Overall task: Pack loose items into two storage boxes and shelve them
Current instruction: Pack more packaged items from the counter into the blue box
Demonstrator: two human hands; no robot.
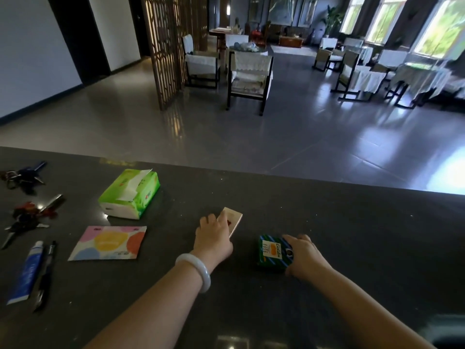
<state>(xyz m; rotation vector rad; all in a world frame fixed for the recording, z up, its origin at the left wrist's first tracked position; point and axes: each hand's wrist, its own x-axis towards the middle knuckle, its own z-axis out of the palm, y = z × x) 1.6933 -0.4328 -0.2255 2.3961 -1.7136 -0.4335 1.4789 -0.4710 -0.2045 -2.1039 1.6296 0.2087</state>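
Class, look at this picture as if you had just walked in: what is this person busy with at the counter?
A person is gathering loose items on a dark counter. The left hand holds a small pale box; the right hand grips a green striped box. To the left lie a tissue pack, a colourful flat packet, two key bunches, a blue tube and a pen. No storage box is in view.

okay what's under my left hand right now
A small pale box lies on the dark counter under your left hand. The fingers cover its near end, so its label is mostly hidden.
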